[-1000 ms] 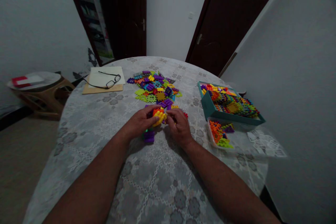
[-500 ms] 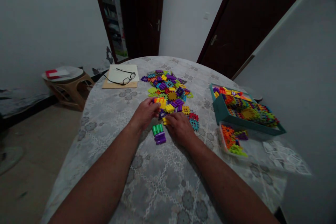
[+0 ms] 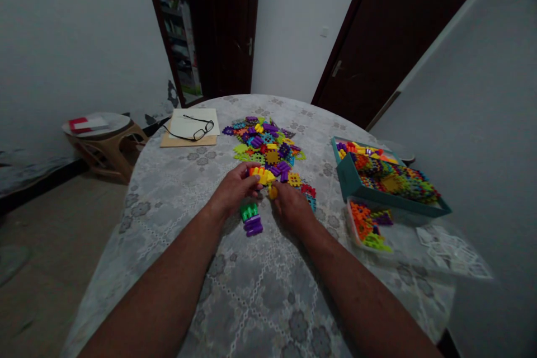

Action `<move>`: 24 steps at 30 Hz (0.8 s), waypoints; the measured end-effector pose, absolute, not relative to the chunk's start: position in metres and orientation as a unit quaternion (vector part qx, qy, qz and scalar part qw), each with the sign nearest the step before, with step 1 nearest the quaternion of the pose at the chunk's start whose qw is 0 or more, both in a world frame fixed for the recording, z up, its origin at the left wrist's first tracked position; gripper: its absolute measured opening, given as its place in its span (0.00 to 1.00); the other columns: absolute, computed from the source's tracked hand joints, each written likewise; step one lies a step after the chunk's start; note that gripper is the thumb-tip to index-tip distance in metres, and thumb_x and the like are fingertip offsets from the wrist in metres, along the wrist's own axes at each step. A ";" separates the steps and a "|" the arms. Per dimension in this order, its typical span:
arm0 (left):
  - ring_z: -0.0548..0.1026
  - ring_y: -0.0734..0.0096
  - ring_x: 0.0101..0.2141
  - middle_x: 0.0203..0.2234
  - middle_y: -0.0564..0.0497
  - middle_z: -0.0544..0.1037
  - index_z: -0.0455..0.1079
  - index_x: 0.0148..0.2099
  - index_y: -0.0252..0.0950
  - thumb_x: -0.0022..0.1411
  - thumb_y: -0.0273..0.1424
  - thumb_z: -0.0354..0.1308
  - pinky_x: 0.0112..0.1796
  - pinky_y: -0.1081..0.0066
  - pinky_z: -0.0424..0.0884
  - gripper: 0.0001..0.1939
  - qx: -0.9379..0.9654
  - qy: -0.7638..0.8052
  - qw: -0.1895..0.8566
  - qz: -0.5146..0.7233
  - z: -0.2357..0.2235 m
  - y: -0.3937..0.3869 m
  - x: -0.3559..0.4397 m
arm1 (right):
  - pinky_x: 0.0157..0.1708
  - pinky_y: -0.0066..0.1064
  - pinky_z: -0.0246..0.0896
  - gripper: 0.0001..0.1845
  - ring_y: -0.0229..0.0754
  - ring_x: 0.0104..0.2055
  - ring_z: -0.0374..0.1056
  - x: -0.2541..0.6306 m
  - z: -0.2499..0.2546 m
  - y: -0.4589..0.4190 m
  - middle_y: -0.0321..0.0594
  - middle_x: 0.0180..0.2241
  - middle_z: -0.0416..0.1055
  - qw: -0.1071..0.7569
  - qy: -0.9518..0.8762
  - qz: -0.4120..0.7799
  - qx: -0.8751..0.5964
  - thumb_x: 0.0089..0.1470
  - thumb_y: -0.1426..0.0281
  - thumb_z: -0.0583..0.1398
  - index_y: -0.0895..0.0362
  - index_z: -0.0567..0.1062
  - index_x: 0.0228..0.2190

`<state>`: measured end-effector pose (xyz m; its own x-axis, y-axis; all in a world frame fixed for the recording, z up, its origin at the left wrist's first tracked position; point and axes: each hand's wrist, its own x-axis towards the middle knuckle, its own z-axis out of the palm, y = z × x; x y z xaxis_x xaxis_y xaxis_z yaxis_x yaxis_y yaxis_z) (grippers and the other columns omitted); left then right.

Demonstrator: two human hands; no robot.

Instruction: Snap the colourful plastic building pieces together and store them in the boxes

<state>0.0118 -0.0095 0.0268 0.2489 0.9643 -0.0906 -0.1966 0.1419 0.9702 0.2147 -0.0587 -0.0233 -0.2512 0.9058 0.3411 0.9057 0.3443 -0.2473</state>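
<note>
Gripping an orange-and-yellow assembly (image 3: 262,175) just on the near side of the pile (image 3: 271,148), the left hand (image 3: 235,187) curls closed round its edge; the right hand (image 3: 290,202) pinches a yellow piece (image 3: 273,192), also nearside of the pile; green-and-purple blocks (image 3: 252,224) lie nearer still than the pile on the counter (image 3: 251,285).

Two dark doors (image 3: 419,22) stand among dimly lit pale walls (image 3: 84,28)
</note>
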 end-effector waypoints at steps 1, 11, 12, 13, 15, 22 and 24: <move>0.81 0.70 0.31 0.38 0.48 0.82 0.78 0.56 0.39 0.57 0.26 0.69 0.27 0.76 0.76 0.23 0.474 0.407 0.636 0.453 0.027 -0.010 0.012 | 0.50 0.40 0.72 0.25 0.54 0.49 0.76 0.213 -0.022 -0.059 0.54 0.49 0.80 0.204 -0.787 -0.003 -0.582 0.68 0.75 0.61 0.58 0.75 0.64; 0.82 0.70 0.31 0.38 0.49 0.83 0.77 0.57 0.39 0.55 0.24 0.70 0.31 0.73 0.81 0.26 0.464 0.415 0.651 0.434 0.025 -0.009 0.014 | 0.56 0.40 0.72 0.18 0.50 0.53 0.76 0.213 -0.015 -0.063 0.50 0.50 0.80 0.354 -0.765 0.044 -0.536 0.68 0.75 0.58 0.56 0.79 0.56; 0.83 0.70 0.31 0.39 0.48 0.84 0.77 0.57 0.39 0.54 0.24 0.70 0.31 0.73 0.80 0.26 0.462 0.416 0.652 0.434 0.026 -0.010 0.014 | 0.57 0.42 0.72 0.19 0.50 0.54 0.76 0.214 -0.015 -0.064 0.50 0.50 0.80 0.402 -0.746 0.051 -0.528 0.68 0.75 0.58 0.56 0.79 0.56; 0.83 0.69 0.31 0.39 0.48 0.84 0.77 0.57 0.39 0.54 0.23 0.69 0.30 0.73 0.80 0.27 0.462 0.418 0.653 0.432 0.026 -0.011 0.015 | 0.57 0.43 0.72 0.19 0.50 0.54 0.76 0.216 -0.015 -0.064 0.50 0.50 0.80 0.440 -0.729 0.058 -0.521 0.69 0.74 0.57 0.55 0.80 0.56; 0.83 0.69 0.32 0.41 0.47 0.84 0.77 0.57 0.39 0.53 0.22 0.69 0.31 0.73 0.80 0.28 0.467 0.415 0.657 0.423 0.027 -0.012 0.015 | 0.57 0.44 0.73 0.19 0.50 0.53 0.77 0.217 -0.015 -0.067 0.49 0.50 0.80 0.482 -0.708 0.080 -0.510 0.69 0.72 0.58 0.54 0.80 0.57; 0.81 0.69 0.33 0.44 0.47 0.85 0.80 0.55 0.42 0.50 0.23 0.70 0.33 0.71 0.80 0.27 0.501 0.387 0.672 0.384 0.025 -0.017 0.014 | 0.48 0.39 0.76 0.15 0.47 0.44 0.79 0.208 -0.021 -0.071 0.43 0.45 0.81 0.531 -0.649 0.174 -0.516 0.67 0.66 0.62 0.53 0.78 0.54; 0.82 0.67 0.35 0.46 0.46 0.85 0.82 0.55 0.44 0.51 0.24 0.70 0.35 0.70 0.80 0.28 0.523 0.384 0.662 0.375 0.026 -0.018 0.012 | 0.47 0.38 0.75 0.13 0.46 0.44 0.78 0.208 -0.021 -0.071 0.43 0.44 0.81 0.525 -0.657 0.167 -0.515 0.67 0.66 0.62 0.53 0.78 0.51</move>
